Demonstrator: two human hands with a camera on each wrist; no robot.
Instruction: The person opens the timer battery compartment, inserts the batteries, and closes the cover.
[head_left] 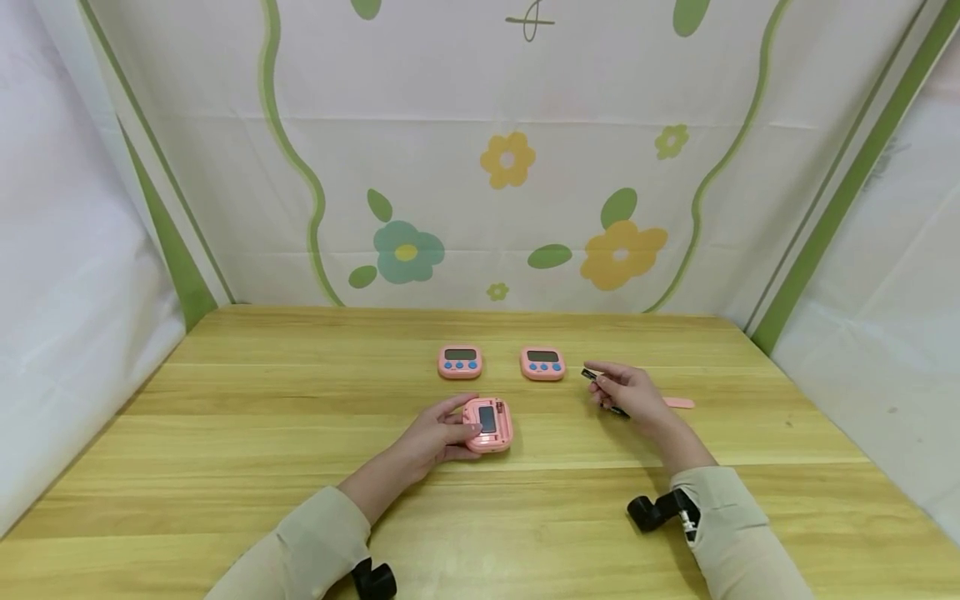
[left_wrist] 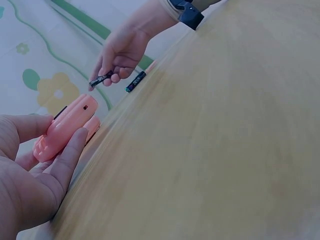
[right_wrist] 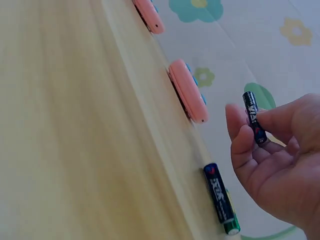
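In the head view my left hand (head_left: 433, 435) grips a pink digital timer (head_left: 504, 433), its back face up with a long battery slot uncovered. A dark rectangle (head_left: 487, 418) sits in the middle of that back. To the right, my right hand (head_left: 633, 398) pinches a small dark battery (right_wrist: 254, 117) between thumb and fingers, held above the table and apart from the timer. Below this hand a second dark battery (right_wrist: 219, 195) with a green end lies on the wood. Beyond the right hand lies a flat pink strip (head_left: 679, 403), partly hidden by it.
Two more pink timers, a left one (head_left: 460, 362) and a right one (head_left: 542, 364), lie screen up with blue buttons behind the hands. The wooden table (head_left: 225, 417) ends at a flower-printed cloth (head_left: 450, 183). White cloth hangs at both sides.
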